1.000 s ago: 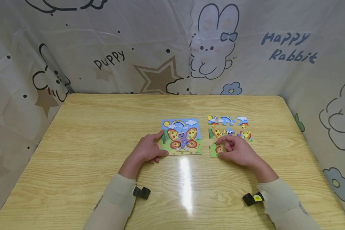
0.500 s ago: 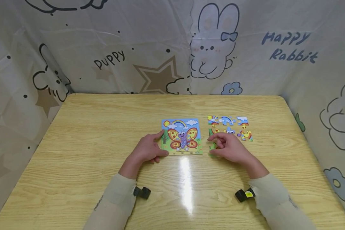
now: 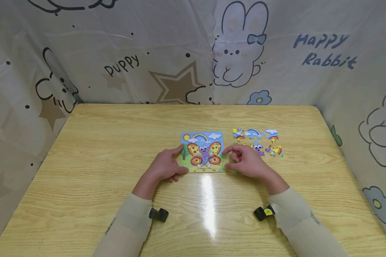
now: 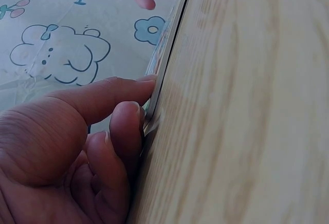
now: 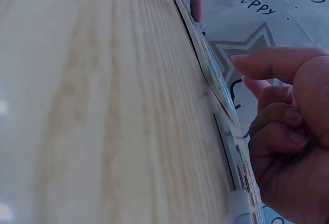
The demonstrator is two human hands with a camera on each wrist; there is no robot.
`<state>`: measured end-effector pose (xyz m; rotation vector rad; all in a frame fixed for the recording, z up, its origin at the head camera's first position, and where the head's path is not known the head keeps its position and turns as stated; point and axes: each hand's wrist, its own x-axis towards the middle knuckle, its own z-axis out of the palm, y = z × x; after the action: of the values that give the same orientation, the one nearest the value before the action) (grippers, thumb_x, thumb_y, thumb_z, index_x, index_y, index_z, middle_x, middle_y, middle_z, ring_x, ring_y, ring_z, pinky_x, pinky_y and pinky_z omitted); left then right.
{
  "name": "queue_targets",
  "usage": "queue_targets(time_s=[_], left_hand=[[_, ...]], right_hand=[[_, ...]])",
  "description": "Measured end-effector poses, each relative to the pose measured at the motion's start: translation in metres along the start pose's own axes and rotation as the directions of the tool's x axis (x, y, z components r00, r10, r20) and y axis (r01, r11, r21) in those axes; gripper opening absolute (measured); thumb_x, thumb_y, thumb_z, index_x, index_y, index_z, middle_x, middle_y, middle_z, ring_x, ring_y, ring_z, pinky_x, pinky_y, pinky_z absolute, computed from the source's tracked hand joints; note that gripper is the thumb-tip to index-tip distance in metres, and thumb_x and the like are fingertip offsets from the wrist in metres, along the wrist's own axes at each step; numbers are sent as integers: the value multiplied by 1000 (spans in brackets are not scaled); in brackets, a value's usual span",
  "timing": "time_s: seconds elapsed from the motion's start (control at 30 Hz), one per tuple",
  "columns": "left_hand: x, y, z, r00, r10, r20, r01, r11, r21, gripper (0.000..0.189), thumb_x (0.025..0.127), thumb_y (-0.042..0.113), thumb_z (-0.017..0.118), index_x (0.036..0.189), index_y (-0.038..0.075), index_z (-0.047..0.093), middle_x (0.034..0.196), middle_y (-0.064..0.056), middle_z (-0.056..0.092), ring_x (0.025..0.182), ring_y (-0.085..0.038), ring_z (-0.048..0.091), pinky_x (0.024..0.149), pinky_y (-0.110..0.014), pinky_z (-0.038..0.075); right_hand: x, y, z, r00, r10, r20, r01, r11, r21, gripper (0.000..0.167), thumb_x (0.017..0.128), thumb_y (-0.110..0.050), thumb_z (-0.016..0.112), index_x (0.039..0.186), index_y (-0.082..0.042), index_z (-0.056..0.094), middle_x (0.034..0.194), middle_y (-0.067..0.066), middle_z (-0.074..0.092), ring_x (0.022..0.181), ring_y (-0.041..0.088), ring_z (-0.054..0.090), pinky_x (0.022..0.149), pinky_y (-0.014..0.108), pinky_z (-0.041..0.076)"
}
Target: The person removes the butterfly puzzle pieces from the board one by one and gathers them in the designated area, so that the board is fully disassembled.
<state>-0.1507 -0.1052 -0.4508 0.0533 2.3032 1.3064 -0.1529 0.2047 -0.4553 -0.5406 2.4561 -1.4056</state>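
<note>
A square butterfly puzzle board (image 3: 205, 153) lies flat on the table in the head view. My left hand (image 3: 165, 166) holds its left side, with the thumb at the near left corner and the index finger farther up the edge. In the left wrist view, that thumb (image 4: 113, 95) touches the board's edge. My right hand (image 3: 247, 160) is at the board's right edge, holding nothing. Its thumb and index finger are apart and the other fingers curl in. Loose puzzle pieces (image 3: 254, 134) lie right of the board; the right hand hides some of them.
The wooden table (image 3: 115, 135) extends around the board and pieces. A patterned cloth (image 3: 167, 43) with rabbits and stars hangs behind it and along both sides. Black wrist cameras (image 3: 161, 215) sit on both sleeved forearms.
My right hand has moved left from over the loose pieces to the board's right edge. The left hand and the board have stayed in place.
</note>
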Motion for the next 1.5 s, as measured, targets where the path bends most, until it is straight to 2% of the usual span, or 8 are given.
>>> queue_targets(time_s=[0.4, 0.83, 1.27, 1.5], left_hand=[[1, 0, 0, 1000, 0, -3, 0, 1000, 9, 94, 81, 14, 86, 157, 27, 33, 57, -14, 60, 42, -21, 58, 42, -34, 51], [2, -3, 0, 1000, 9, 4, -8, 1000, -9, 94, 81, 14, 86, 157, 27, 33, 58, -15, 60, 43, -22, 58, 44, -36, 53], [3, -4, 0, 1000, 4, -4, -4, 1000, 0, 94, 80, 15, 86, 157, 28, 34, 58, -14, 59, 42, -21, 58, 44, -35, 53], [2, -3, 0, 1000, -2, -8, 2, 1000, 0, 94, 79, 15, 87, 157, 28, 35, 57, -14, 59, 42, -21, 58, 43, -35, 52]], right_hand=[[15, -5, 10, 999, -5, 40, 2, 998, 57, 34, 82, -5, 81, 113, -3, 68, 62, 0, 41, 56, 15, 39, 69, 34, 45], [28, -11, 18, 996, -35, 78, 32, 998, 46, 34, 81, -3, 82, 113, -2, 68, 63, -1, 41, 56, 13, 38, 74, 35, 44], [36, -14, 23, 992, -43, 115, 43, 999, -3, 33, 80, -2, 81, 110, -6, 69, 63, -3, 44, 56, 13, 40, 66, 33, 44], [39, -15, 25, 987, -42, 156, 42, 999, 6, 30, 81, 1, 79, 108, -2, 68, 62, -3, 43, 56, 13, 40, 72, 33, 44]])
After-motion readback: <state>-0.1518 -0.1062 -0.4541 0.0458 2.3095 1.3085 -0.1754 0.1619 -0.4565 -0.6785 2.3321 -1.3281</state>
